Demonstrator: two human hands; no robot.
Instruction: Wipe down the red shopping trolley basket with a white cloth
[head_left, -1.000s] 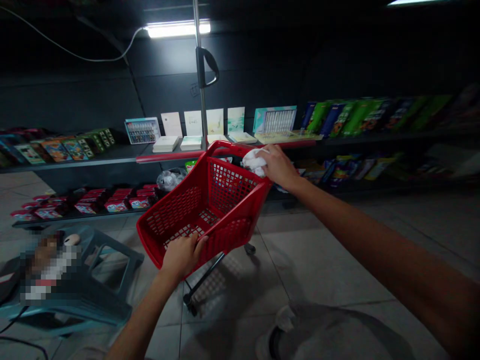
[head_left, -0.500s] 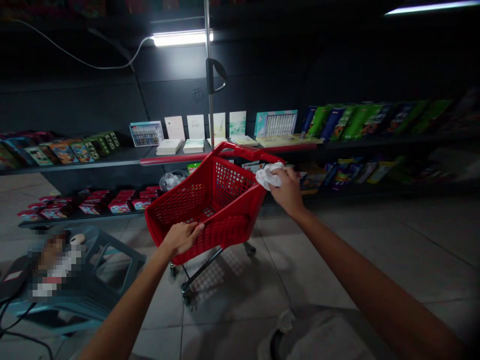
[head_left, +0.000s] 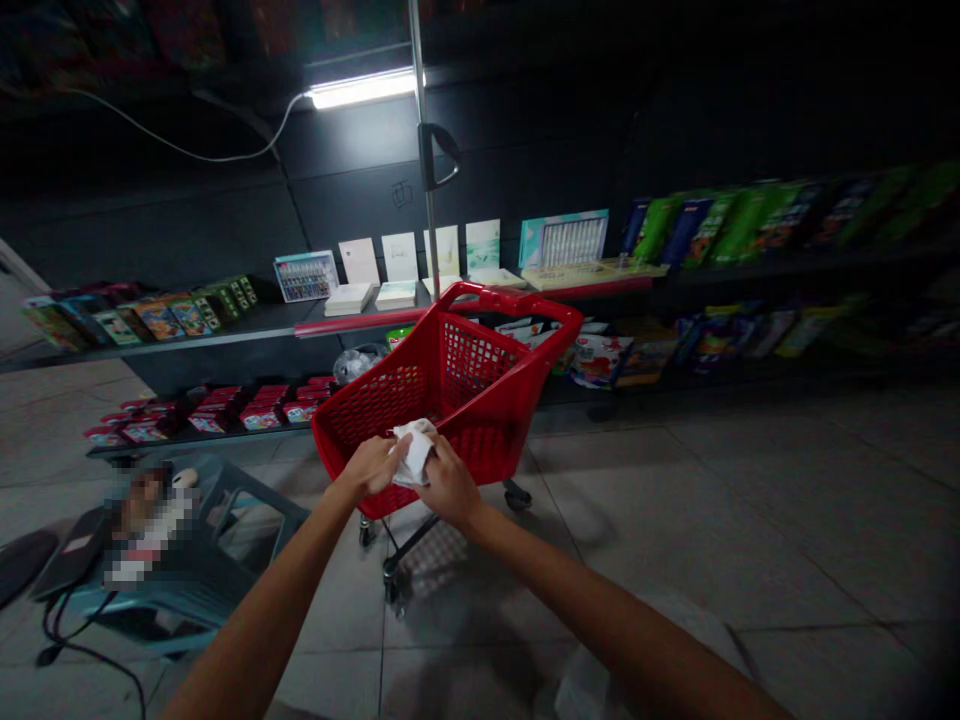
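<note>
A red plastic shopping cart (head_left: 480,440) with perforated basket walls stands in front of me, its handle on the far right side. At its near rim, a crumpled white cloth (head_left: 413,455) is bunched between my two hands. My right hand (head_left: 450,485) grips the cloth from the right, fingers closed. From the left, my left hand (head_left: 373,466) presses thumb and fingers onto the cloth's edge. Whether its hidden fingers also hold the rim, I cannot tell.
Behind the cart runs a dark shelf (head_left: 277,325) with books, boxes and snack packets. A blue-grey plastic stool (head_left: 247,500) stands at left, with cables (head_left: 82,640) trailing off it. A metal pole (head_left: 428,220) rises behind the cart. Pale tiles (head_left: 675,520) cover the floor.
My right hand has brought the white cloth from the cart's handle corner down and left to the near rim, meeting my left hand. The view has shifted slightly.
</note>
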